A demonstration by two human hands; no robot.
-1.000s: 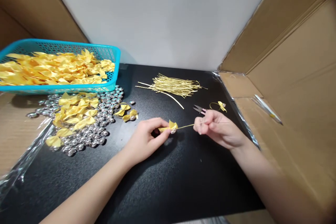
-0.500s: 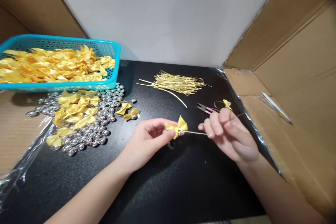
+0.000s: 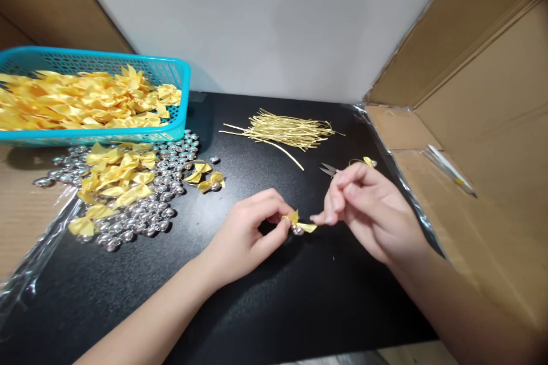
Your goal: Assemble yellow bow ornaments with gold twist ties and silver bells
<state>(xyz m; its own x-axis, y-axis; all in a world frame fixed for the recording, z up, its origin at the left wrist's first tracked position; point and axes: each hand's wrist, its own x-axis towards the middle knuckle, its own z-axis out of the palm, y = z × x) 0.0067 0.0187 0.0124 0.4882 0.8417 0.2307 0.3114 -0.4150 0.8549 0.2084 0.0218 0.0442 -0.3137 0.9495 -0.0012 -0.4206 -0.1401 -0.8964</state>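
Observation:
My left hand [image 3: 252, 234] pinches a small yellow satin bow [image 3: 299, 223] with a silver bead under it, just above the black mat [image 3: 274, 296]. My right hand [image 3: 363, 205] is closed beside it, fingertips pinched at the bow's right end; the thin gold wire seen earlier is hidden in those fingers. Small pink-handled snips [image 3: 329, 169] lie just behind my right hand, beside a finished bow with a gold loop [image 3: 366, 162].
A turquoise basket [image 3: 128, 137] full of yellow bows stands at the back left. In front of it lie silver beads [image 3: 145, 214] mixed with loose bows [image 3: 115, 177]. A bundle of gold wires [image 3: 286, 128] lies at the back centre. Cardboard walls [image 3: 483, 125] close in the right side.
My right hand has slid left along the gold wire up to the bow, so the wire no longer shows. The bow has dropped lower and tilted. The view shifted slightly.

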